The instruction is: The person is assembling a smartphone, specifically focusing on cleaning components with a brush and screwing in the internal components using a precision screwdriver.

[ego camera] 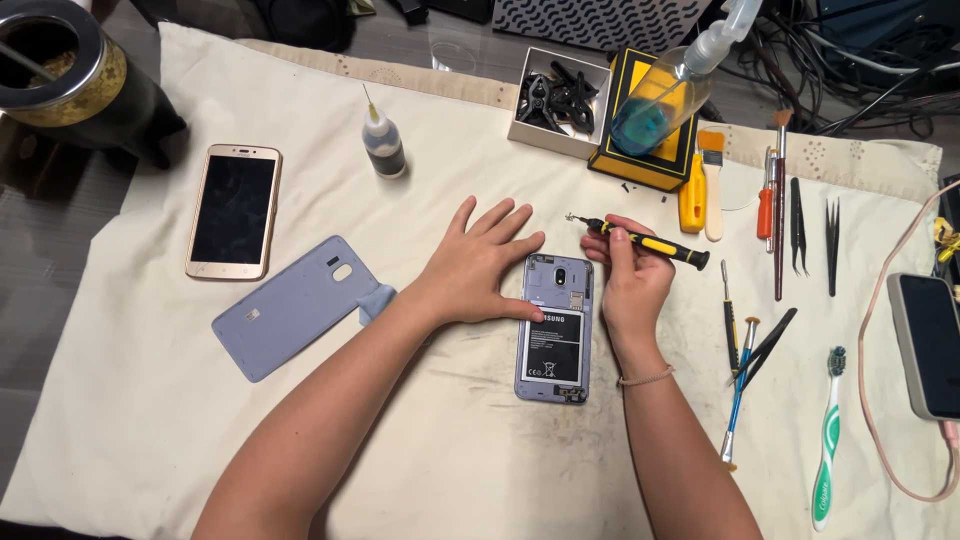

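A blue phone [555, 345] lies face down on the cream cloth [150, 400] with its back cover off and its battery showing. My left hand [480, 265] rests flat, fingers spread, touching the phone's upper left edge. My right hand [628, 275] holds a black and yellow screwdriver [650, 243] just above the phone's top right corner, its tip pointing left. The removed blue back cover [300, 305] lies to the left of my left forearm.
A gold phone [232, 210] lies face up at the left, near a small needle-tip bottle [383, 145]. Tweezers, brushes, screwdrivers and a green toothbrush [828, 440] line the right side. A spray bottle [665, 90] leans on a yellow box; another phone [928, 345] charges at far right.
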